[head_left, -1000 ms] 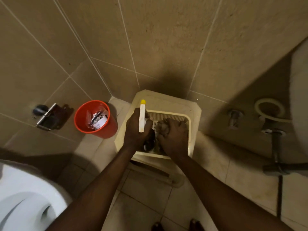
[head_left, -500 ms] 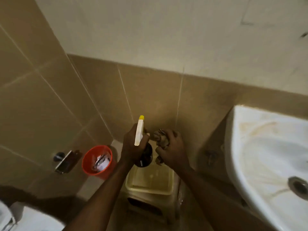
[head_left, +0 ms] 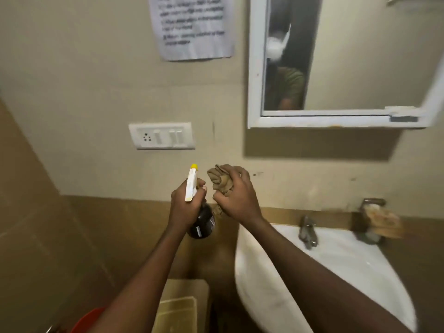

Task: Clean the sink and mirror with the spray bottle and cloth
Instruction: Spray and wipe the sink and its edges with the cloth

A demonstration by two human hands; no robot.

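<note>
Both tools are in hand and neither surface looks touched yet, so the step in hand seems to be bringing them to bear on the first target. The left hand (head_left: 186, 207) is wrapped round the neck of the dark round-bodied spray bottle with a white trigger head and yellow nozzle tip (head_left: 200, 223), fingers curled tight, one near the trigger. The right hand (head_left: 236, 197) is closed in a fist round the crumpled tan cloth (head_left: 219, 180), a wad of which sticks out above the fingers. Both are held in the air before the wall, just left of the white ceramic wall-hung sink (head_left: 336, 267), level with its back edge and well below the lower left corner of the white-framed wall mirror (head_left: 255, 68). The bottle's long axis runs nearly upright, body down and head up, tilted slightly; the nozzle points up and away towards the wall rather than at the sink or mirror. To do this well, I would judge that the left wrist must swing right and aim the nozzle squarely at the glass or the basin before squeezing, keeping spray off the white switch plate with a socket (head_left: 162, 135) and the printed paper notice (head_left: 192, 27) near the mirror's left edge. Shaking the cloth out flatter would probably give a broader wiping face. Taking the mirror first would let drips fall into a basin still to be wiped.
</note>
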